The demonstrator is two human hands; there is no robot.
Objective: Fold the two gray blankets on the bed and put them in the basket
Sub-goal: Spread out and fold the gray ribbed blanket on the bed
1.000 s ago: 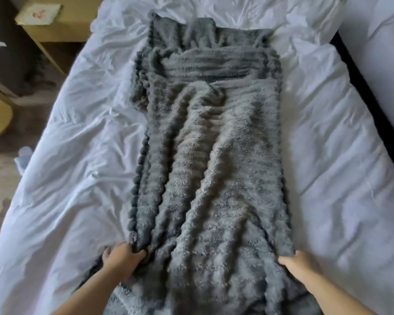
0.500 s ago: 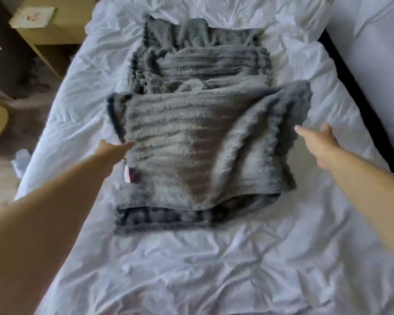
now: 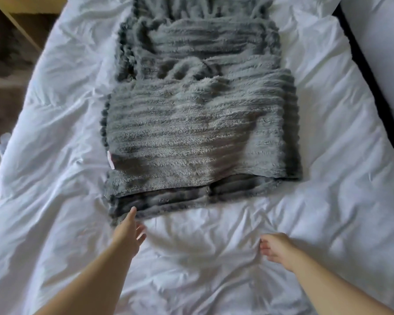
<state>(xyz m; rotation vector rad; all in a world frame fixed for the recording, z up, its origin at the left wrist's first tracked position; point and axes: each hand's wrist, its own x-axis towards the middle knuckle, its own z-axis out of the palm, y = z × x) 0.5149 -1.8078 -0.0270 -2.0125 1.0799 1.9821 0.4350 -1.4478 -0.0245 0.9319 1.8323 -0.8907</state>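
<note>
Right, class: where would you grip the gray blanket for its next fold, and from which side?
Probably the two near corners of the gray blanket, from the near side where the left hand and right hand are: its stacked layers end there in one straight edge.

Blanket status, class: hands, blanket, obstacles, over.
Left hand open, fingertip at near edge of blanket. Right hand curled on sheet, off blanket. Blanket folded over, far end rumpled. Basket not in view.

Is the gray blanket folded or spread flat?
Folded: the blanket lies doubled, its upper layer ending short of the lower layer's near edge.
</note>
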